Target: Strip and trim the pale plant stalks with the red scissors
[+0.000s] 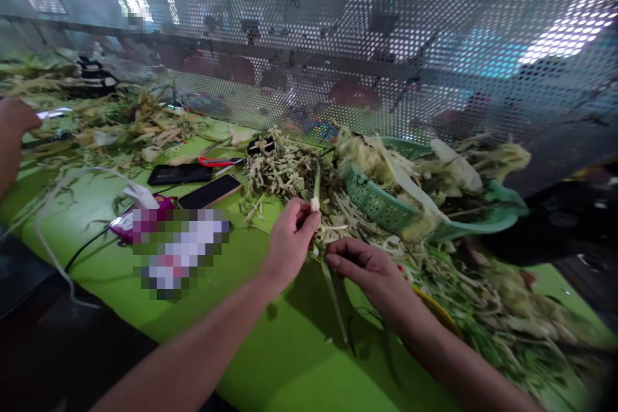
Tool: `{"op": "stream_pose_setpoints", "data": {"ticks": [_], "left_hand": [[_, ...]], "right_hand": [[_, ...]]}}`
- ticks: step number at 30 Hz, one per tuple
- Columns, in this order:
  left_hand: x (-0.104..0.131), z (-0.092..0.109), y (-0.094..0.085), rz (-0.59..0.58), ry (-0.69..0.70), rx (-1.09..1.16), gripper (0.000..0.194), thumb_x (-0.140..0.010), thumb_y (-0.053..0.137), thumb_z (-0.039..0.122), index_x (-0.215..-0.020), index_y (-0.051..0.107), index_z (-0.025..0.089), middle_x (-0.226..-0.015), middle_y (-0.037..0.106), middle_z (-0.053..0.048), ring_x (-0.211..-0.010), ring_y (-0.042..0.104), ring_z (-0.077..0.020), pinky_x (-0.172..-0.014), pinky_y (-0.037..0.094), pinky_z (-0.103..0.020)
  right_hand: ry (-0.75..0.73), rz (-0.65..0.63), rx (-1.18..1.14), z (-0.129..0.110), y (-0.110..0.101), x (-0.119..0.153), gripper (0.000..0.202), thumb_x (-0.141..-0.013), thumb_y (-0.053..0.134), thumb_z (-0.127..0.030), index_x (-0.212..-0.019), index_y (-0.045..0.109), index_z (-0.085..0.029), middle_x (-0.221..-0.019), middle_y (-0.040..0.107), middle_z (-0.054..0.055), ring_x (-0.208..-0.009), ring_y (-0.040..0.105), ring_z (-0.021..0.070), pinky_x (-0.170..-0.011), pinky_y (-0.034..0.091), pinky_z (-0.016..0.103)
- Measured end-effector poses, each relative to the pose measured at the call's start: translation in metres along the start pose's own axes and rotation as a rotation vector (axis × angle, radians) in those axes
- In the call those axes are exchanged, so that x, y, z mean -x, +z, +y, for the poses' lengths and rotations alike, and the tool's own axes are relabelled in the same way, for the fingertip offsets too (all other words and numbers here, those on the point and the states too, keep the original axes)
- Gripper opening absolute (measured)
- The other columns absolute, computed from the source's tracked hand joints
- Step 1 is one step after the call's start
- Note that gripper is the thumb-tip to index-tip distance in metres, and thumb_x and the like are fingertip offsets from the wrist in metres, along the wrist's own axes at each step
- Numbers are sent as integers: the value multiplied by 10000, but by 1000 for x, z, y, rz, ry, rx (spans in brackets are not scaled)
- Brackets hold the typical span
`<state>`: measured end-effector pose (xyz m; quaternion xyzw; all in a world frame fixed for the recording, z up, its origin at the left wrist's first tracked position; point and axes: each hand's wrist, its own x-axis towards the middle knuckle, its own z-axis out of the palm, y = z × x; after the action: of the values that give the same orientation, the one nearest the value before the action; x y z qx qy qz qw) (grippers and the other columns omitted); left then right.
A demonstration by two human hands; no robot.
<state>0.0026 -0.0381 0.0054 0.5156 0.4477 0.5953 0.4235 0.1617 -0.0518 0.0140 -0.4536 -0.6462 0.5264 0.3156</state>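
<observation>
My left hand (288, 237) is closed in a pinch on a slim plant stalk (316, 187), whose white cut end shows at the fingertips and whose green part points away from me. Just to the right, my right hand (364, 265) has thumb and forefinger pressed together on a thin green leaf strip (333, 293) that hangs toward me. Whether strip and stalk are joined is hidden by the fingers. Beyond both hands lies a heap of short pale plant scraps (284, 167). To the right, a green perforated basket (381, 203) overflows with husks and pale fibres.
Two phones (210, 193) (178, 174), a red-handled cutter (219, 161) and a purple power strip (140, 219) with cables lie left on the green table (232, 309). Another person's hand (17, 122) is at far left. A perforated metal screen (290, 45) stands behind.
</observation>
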Motion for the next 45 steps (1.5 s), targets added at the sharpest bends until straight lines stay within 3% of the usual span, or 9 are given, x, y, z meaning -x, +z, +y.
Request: {"op": "stream_pose_setpoints", "data": {"ticks": [5, 10, 17, 21, 26, 32, 39, 45], "left_hand": [[1, -1, 1, -21, -3, -13, 112, -878, 518, 290, -848, 511, 182, -773, 553, 4, -698, 499, -108, -618, 392, -223], [3, -3, 4, -38, -5, -16, 111, -873, 527, 292, -867, 535, 182, -787, 569, -1, -714, 512, -107, -644, 413, -227], [-1, -4, 5, -29, -198, 314, 142, -822, 592, 303, -819, 524, 179, -734, 502, 18, -607, 497, -89, -512, 440, -206], [-2, -3, 1, -55, -243, 385, 168, -807, 614, 316, -805, 525, 174, -741, 498, 17, -613, 509, -87, -513, 455, -204], [-1, -3, 1, -141, -206, 325, 148, -819, 598, 312, -852, 530, 185, -771, 506, 14, -656, 510, -101, -568, 456, -227], [2, -4, 8, -128, -102, 139, 94, -840, 572, 272, -876, 559, 186, -824, 556, -3, -762, 500, -115, -713, 415, -246], [1, -3, 8, -107, -260, 248, 129, -800, 602, 283, -855, 547, 181, -752, 502, 18, -631, 435, -87, -521, 321, -194], [-1, -3, 5, -94, -318, 350, 204, -753, 665, 325, -820, 558, 165, -749, 512, 12, -633, 449, -79, -545, 341, -194]], "right_hand": [[-17, 10, 12, -6, 2, 1, 253, -825, 606, -436, -806, 630, -186, -705, 536, 2, -655, 466, 138, -589, 368, 252], [-46, 85, -15, -2, 4, -1, 230, -750, 686, -398, -792, 604, -187, -694, 537, -8, -644, 468, 136, -580, 371, 251], [-66, 49, 28, 8, -2, -5, 171, -825, 631, -359, -818, 594, -192, -711, 522, -20, -658, 455, 121, -598, 351, 244], [-37, 22, -21, 8, -4, -5, 174, -836, 622, -363, -810, 579, -196, -712, 506, -27, -648, 440, 116, -584, 336, 239], [-41, 67, -70, 7, 0, -4, 208, -796, 663, -380, -787, 578, -190, -695, 511, -26, -646, 440, 123, -591, 350, 245], [4, 181, -138, 4, 9, -6, 276, -718, 733, -394, -764, 559, -186, -698, 531, -18, -624, 460, 126, -568, 369, 249], [-68, 183, -27, 2, 10, -5, 262, -771, 674, -400, -720, 524, -192, -641, 476, -29, -583, 407, 117, -542, 344, 245], [-67, 130, 44, 0, 9, -4, 223, -836, 597, -387, -752, 526, -193, -675, 483, -18, -619, 432, 128, -573, 362, 251]]}}
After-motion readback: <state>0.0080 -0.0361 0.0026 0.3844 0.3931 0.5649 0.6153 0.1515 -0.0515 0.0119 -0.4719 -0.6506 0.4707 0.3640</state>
